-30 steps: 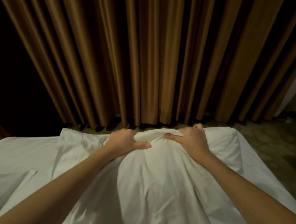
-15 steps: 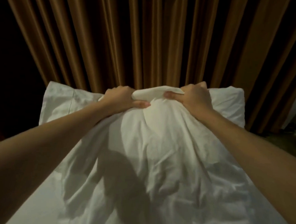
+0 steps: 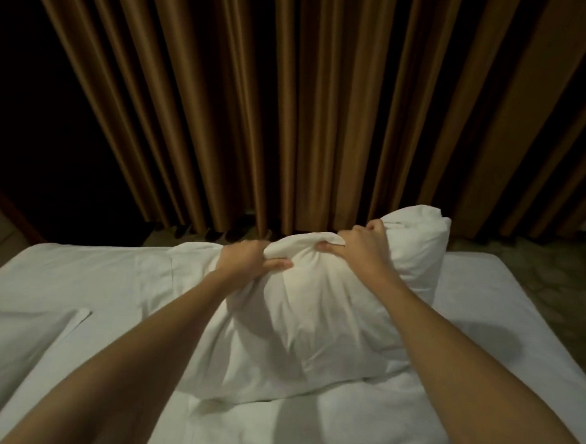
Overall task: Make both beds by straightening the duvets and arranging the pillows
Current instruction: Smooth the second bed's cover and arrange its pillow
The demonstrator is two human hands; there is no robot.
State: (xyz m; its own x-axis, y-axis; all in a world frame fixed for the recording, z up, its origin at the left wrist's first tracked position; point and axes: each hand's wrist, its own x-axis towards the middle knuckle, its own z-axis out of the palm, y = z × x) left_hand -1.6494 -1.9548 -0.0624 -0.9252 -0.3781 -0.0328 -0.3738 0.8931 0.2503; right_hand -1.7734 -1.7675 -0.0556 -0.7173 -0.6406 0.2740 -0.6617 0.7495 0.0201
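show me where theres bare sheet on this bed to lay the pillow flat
Bare sheet lies right of the pillow, out to the bed's right edge. Another bare patch lies left of the pillow, between the far edge by the curtain and the folded white cloth. The middle is crowded: the left hand and right hand grip the pillow there.

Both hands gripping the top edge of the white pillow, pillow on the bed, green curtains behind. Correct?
One error: the curtains are brown, not green, as the head view shows. The rest holds: left hand and right hand grip the top edge of the white pillow on the bed.
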